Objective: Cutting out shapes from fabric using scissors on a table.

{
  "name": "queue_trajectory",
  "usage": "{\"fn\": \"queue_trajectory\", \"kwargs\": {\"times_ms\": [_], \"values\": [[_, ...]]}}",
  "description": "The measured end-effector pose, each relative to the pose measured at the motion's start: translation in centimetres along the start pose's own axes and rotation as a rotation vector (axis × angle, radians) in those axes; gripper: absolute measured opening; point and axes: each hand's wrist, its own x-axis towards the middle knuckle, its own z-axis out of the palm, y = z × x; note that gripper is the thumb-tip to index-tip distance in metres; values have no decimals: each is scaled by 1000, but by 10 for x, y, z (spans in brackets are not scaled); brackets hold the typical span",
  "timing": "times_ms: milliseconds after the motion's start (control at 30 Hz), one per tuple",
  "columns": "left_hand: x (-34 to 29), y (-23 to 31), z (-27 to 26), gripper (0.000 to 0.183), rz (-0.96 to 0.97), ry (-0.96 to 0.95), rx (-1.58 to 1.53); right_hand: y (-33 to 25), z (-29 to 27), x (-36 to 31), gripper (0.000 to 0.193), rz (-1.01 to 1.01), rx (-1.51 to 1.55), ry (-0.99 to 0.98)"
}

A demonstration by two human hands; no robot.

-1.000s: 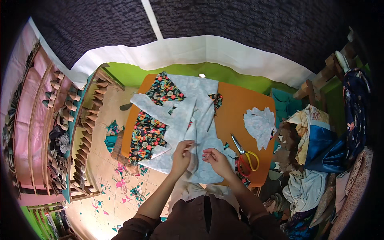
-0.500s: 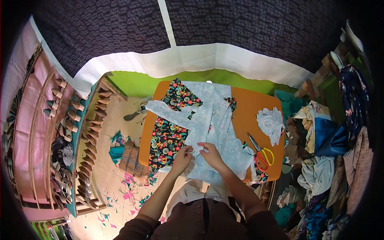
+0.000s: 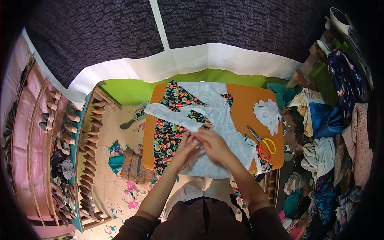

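Note:
My left hand (image 3: 187, 151) and my right hand (image 3: 216, 145) meet above pale blue patterned fabric (image 3: 211, 165), close to my body. The fingers of both are bent and pressed together, the right ones partly over the left. Whatever is between the fingertips is hidden. Just beyond them ends a narrow sleeve-like length of the pale fabric (image 3: 168, 113), lying toward the left edge of the table. Black fabric with a bright floral print (image 3: 166, 138) lies beneath, showing mostly on the left. Right of the fabric rest scissors (image 3: 262, 144) with one red and one yellow handle.
The orange table (image 3: 245, 105) carries a crumpled pale cloth (image 3: 267, 116) on its right. Racks of shoe-shaped forms (image 3: 91, 146) stand at left. A brown bundle (image 3: 136, 168) and scraps lie on the floor. Heaped fabrics (image 3: 320, 154) fill the right side.
My hands have moved slightly away from my body and closer together. The pale strip that ran up the middle no longer shows there. The whole view has shifted a little.

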Motion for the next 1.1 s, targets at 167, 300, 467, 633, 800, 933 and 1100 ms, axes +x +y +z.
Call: {"fn": "queue_trajectory", "kwargs": {"times_ms": [167, 300, 467, 633, 800, 933, 1100], "values": [[8, -10, -2, 39, 26, 143, -186, -8, 25, -37, 30, -108, -319, -309], [3, -31, -41, 27, -80, 261, -466, -9, 39, -72, 29, -183, -280, -225], [0, -20, -23, 23, -122, 87, -339, 9, 30, -83, 34, 686, 614, 194], [-7, -16, 0, 26, -195, 34, 118, 28, 4, -51, 39, 1022, 1366, 12], [-8, -16, -1, 29, -187, -19, 305, 23, -3, -30, 34, 1127, 1349, -39], [-10, -8, -3, 23, -176, 25, -91, 13, 8, -30, 36, 1468, 1568, 427], [-9, 1, -9, 25, -265, -16, -142, 39, 26, -31, 37, 1411, 1703, 134]]}}
